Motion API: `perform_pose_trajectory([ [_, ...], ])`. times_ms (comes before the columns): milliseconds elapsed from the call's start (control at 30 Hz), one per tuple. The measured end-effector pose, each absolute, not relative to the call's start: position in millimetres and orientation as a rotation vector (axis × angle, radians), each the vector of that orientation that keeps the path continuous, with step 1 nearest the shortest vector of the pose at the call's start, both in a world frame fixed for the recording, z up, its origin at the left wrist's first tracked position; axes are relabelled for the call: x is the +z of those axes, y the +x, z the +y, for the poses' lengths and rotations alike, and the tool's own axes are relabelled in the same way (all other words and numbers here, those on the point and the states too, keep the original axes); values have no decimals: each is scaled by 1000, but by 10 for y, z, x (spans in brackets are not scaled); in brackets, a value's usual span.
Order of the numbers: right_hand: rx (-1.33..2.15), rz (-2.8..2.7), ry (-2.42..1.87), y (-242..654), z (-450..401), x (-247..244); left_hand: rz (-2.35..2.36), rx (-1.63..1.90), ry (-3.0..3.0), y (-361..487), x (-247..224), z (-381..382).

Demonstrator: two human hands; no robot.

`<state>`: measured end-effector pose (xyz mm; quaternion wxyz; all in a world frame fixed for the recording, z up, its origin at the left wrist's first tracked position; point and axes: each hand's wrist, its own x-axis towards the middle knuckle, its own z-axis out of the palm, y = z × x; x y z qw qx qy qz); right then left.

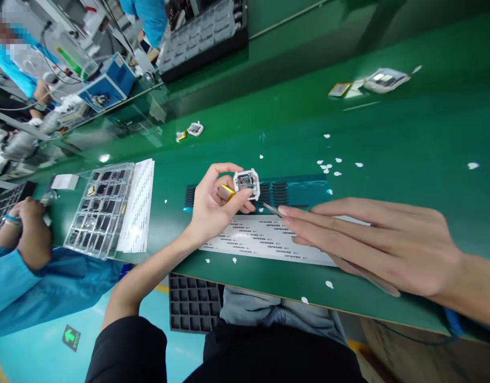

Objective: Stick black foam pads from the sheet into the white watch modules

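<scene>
White square module (247, 184) sits pinched in your left hand (213, 205) above the counter's (408, 138) near edge — your right hand (372, 242) grips tweezers (273, 209) over a label sheet (264, 239).

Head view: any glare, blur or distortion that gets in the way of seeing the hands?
Head view: sharp on the left hand holding the small white module; wide-angle stretch enlarges the right hand; overhead lights glare on the green table at far left; far benches bend.

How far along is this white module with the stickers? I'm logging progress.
Already done: white backing scraps litter the green bench. In hand: the left hand holds the white square module with a yellow part; the right hand holds tweezers over the label sheet. Left: printed labels remain there.
</scene>
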<state>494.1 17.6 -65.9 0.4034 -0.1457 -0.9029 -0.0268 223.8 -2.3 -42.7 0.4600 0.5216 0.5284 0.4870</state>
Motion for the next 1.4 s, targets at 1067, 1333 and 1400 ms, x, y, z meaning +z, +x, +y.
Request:
perform_pose_trajectory([
  [1067, 19, -2221, -178, 4866, 200, -482, 1518, 1306, 1534, 1583, -298, 1054],
  [1333, -7, -2120, -434, 4875, 217, -471, 1025, 1237, 1382, 2464, -340, 23],
  [1400, 2, -2131, -493, 4872, 211, -457, 996, 1241, 1389, 2538, -374, -91],
])
